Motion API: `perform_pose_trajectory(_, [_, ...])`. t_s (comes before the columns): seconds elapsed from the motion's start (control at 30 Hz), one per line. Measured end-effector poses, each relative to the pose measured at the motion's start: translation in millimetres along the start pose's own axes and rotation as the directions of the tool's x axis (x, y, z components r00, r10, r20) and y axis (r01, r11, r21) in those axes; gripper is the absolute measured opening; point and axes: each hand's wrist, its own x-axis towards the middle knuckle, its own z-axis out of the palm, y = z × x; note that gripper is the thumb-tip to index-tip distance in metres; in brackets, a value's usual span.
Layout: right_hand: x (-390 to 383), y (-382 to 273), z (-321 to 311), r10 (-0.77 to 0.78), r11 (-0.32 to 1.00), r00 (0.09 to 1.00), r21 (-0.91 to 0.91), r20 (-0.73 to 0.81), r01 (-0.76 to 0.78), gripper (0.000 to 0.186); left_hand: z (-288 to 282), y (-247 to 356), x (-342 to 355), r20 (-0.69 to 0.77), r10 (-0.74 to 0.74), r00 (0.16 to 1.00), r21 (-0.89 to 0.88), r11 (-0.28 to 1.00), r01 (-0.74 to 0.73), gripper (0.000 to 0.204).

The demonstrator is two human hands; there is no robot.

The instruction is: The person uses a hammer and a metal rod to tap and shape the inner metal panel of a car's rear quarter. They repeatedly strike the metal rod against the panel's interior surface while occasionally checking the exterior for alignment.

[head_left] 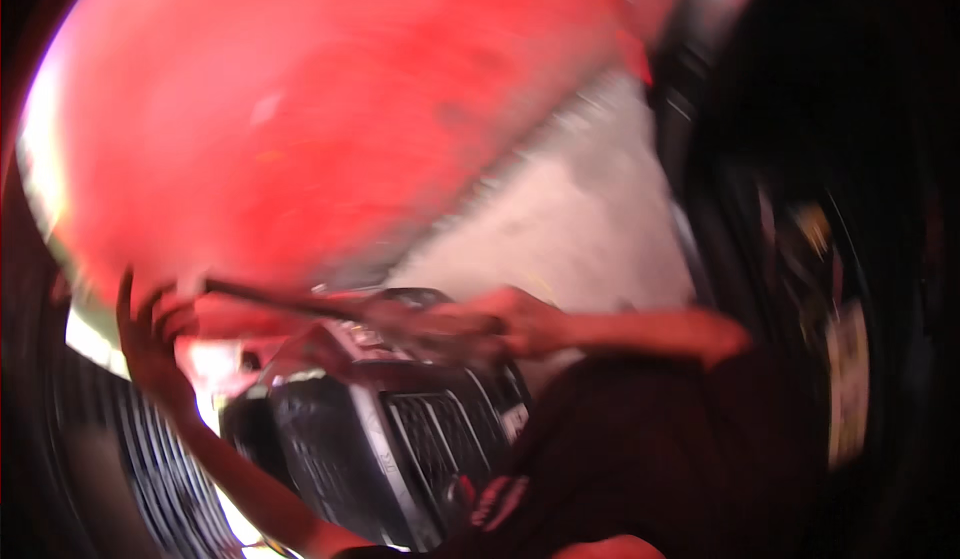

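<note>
My left hand (160, 344) is raised at the left with its fingers spread, near the left end of a long dark bar (285, 298). My right hand (520, 324) is closed round the right part of this bar, where its shape is blurred. A large, blurred red surface (340, 109) fills the upper left, edged by a grey strip. Below the bar stands a dark vehicle (330, 439) with a slatted grille.
A pale floor or ground (570, 209) shows in the centre right. Dark, cluttered shapes (820, 239) run down the right side. A corrugated panel (160, 449) stands at the lower left, with bright light beside it.
</note>
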Motion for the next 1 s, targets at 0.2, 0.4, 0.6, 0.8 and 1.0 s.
perform_pose_trajectory(0.2, [-57,-11,-37,0.149,0.981,0.967,-0.092,-0.206,-0.171,0.047,164,-45,-74,0.372,0.0,0.928,-0.39,0.907,0.157,0.083])
perform_pose_trajectory(0.4, [-102,-25,-53,0.199,0.931,0.911,-0.222,-0.361,-0.291,0.049,267,-63,-81,0.564,0.062,0.824,-0.652,0.646,0.398,0.062])
perform_pose_trajectory(0.6, [-166,-42,-49,0.209,0.74,0.711,-0.367,-0.672,-0.564,0.052,366,-63,-104,0.798,0.197,0.57,-0.591,0.447,0.672,0.04])
perform_pose_trajectory(0.8, [-237,-68,-15,0.172,0.4,0.332,-0.242,-0.927,-0.884,0.054,475,-47,-171,0.951,0.262,0.162,-0.267,0.44,0.857,0.046])
perform_pose_trajectory(1.0, [-298,-70,15,-0.038,0.288,0.043,-0.052,-0.998,-0.956,0.052,578,-1,-246,0.947,0.31,-0.085,-0.084,0.493,0.866,0.032])
